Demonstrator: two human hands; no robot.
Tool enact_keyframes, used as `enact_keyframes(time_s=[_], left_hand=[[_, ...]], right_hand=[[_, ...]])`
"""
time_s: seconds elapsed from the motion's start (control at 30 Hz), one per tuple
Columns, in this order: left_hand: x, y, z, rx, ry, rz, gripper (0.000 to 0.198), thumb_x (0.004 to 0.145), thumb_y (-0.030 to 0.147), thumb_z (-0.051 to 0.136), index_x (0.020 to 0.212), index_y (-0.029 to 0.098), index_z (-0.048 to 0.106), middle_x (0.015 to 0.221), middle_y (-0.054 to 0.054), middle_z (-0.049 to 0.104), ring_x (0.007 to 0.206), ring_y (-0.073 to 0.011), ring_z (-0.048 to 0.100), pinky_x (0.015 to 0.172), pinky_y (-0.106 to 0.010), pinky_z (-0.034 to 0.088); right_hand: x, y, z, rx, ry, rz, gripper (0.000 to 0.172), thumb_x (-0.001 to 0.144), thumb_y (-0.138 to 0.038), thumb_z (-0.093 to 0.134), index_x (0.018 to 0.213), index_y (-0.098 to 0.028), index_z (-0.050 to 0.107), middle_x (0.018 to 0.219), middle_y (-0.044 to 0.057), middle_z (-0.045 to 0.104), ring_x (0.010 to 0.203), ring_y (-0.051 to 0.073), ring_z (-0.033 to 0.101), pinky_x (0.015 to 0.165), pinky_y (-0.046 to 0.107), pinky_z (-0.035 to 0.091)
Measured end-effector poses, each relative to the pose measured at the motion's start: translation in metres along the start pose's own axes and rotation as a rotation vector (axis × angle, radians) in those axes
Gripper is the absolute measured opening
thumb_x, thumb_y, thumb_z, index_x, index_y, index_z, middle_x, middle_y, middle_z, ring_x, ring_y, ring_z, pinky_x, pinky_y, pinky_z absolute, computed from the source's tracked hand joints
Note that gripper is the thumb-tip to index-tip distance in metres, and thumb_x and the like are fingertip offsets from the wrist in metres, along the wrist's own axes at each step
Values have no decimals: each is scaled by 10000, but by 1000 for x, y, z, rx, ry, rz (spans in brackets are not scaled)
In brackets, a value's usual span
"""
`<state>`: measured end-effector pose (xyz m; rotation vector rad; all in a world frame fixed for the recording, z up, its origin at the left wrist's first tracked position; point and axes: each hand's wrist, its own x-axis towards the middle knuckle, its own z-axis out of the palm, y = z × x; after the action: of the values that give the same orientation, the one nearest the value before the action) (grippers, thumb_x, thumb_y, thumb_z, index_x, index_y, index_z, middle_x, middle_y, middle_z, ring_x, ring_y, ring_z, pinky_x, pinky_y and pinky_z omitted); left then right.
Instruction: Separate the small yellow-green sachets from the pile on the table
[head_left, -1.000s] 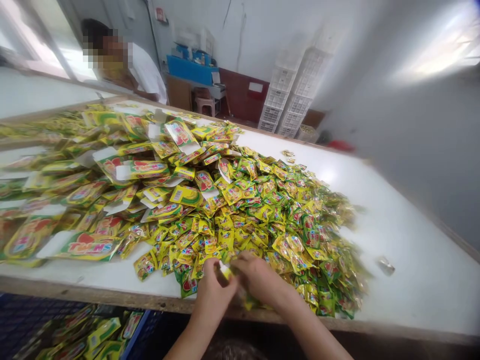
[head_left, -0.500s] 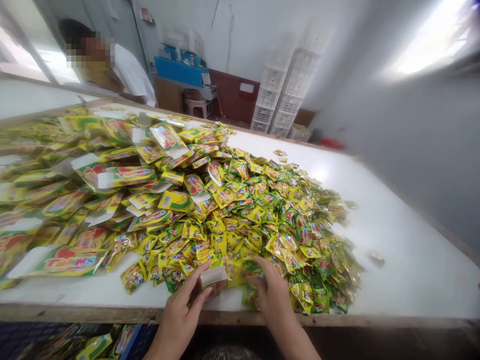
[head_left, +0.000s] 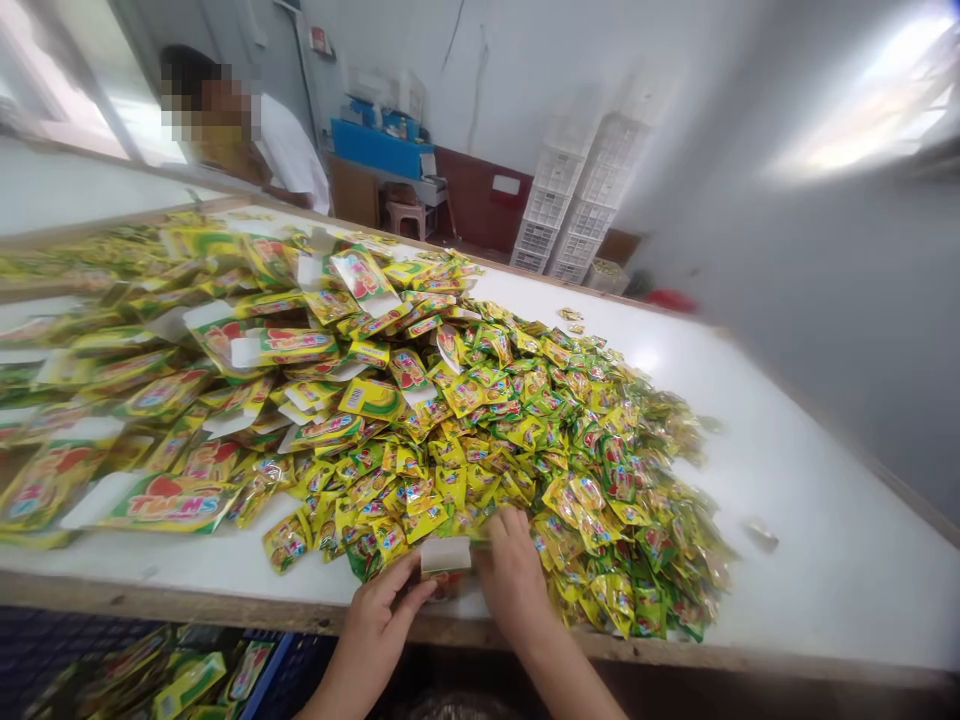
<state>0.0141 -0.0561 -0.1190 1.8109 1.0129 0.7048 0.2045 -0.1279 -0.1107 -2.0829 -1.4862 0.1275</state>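
Head view: one flat carton (head_left: 169,503) at left carries big lettering that seems to read "TWINS", its middle letters unclear. One left hand (head_left: 381,608) pinches one small carton (head_left: 445,556) between thumb and fingers at the table's (head_left: 832,570) near edge, white flap upward. One right hand (head_left: 516,578) is beside it, fingers bent and close together; whether they grip anything I cannot tell. Sachets (head_left: 525,430) lie heaped beyond, too many to count; two crate stacks (head_left: 581,200) stand behind.

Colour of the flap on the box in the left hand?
The flap is white, or off-white; best seen in the head view, the only one.
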Motion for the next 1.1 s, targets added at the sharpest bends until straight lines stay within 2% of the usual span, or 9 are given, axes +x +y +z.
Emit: enact_keyframes(time_s=[0.17, 0.23, 0.33, 0.43, 0.53, 0.77, 0.93, 1.03, 1.1], left_hand=[[9, 12, 4, -50, -109, 2, 350, 874, 402, 596, 1190, 284, 690, 1193, -35, 725, 1107, -268, 666, 971, -352, 517], [12, 14, 7, -68, -137, 27, 350, 869, 397, 606, 1188, 280, 691, 1203, -41, 720, 1116, -272, 659, 982, -359, 507], [13, 13, 12, -83, -153, 42, 332, 860, 391, 622, 1166, 285, 699, 1182, -38, 729, 1090, -274, 667, 967, -361, 514], [9, 11, 15, -78, -145, 37, 313, 862, 382, 622, 1145, 279, 705, 1150, -39, 742, 1054, -274, 680, 941, -360, 526], [6, 12, 15, -95, -125, 49, 289, 870, 368, 612, 1116, 254, 710, 1097, -38, 758, 1012, -267, 691, 905, -346, 541], [4, 16, 12, -138, -176, 72, 287, 884, 323, 607, 1158, 265, 671, 1141, -29, 735, 1046, -239, 673, 918, -312, 518], [3, 26, 10, -221, -205, 44, 232, 891, 325, 596, 1087, 238, 685, 1066, -38, 741, 986, -235, 676, 875, -305, 520], [4, 32, 9, -257, -243, 17, 201, 902, 340, 578, 1018, 230, 699, 982, -30, 748, 927, -230, 679, 831, -293, 521], [5, 33, 9, -259, -244, 10, 207, 888, 349, 600, 1027, 235, 702, 984, -25, 747, 933, -230, 673, 842, -288, 511]], right_hand=[[3, -6, -41, 328, 120, 113, 112, 877, -217, 618, 976, -223, 566, 857, 16, 640, 766, 194, 604, 688, 285, 482], [11, -18, -59, 357, 120, -9, 185, 902, -236, 602, 1084, -231, 568, 981, 36, 649, 881, 196, 612, 774, 283, 478], [22, -39, -75, 151, -83, -291, 189, 901, -161, 559, 1073, -227, 601, 1014, 57, 631, 925, 209, 578, 801, 296, 451], [26, -50, -75, -139, -183, -376, 109, 847, -136, 587, 929, -205, 605, 946, 69, 608, 859, 225, 531, 733, 318, 419], [26, -50, -72, -222, -212, -384, 95, 832, -125, 602, 875, -206, 573, 914, 53, 587, 830, 215, 501, 710, 319, 392], [29, -63, -85, -223, -360, -486, 65, 841, -176, 618, 858, -207, 563, 923, 59, 596, 858, 233, 513, 731, 332, 388], [29, -71, -103, -82, -421, -384, 318, 799, -33, 570, 1078, -186, 551, 970, 63, 621, 885, 219, 559, 759, 302, 430], [29, -59, -91, 64, -357, -252, 195, 822, -35, 589, 934, -194, 606, 872, 30, 610, 798, 176, 565, 703, 256, 442], [27, -50, -77, 118, -291, -267, 132, 844, -96, 629, 761, -198, 639, 953, 45, 614, 898, 194, 560, 773, 288, 449]])
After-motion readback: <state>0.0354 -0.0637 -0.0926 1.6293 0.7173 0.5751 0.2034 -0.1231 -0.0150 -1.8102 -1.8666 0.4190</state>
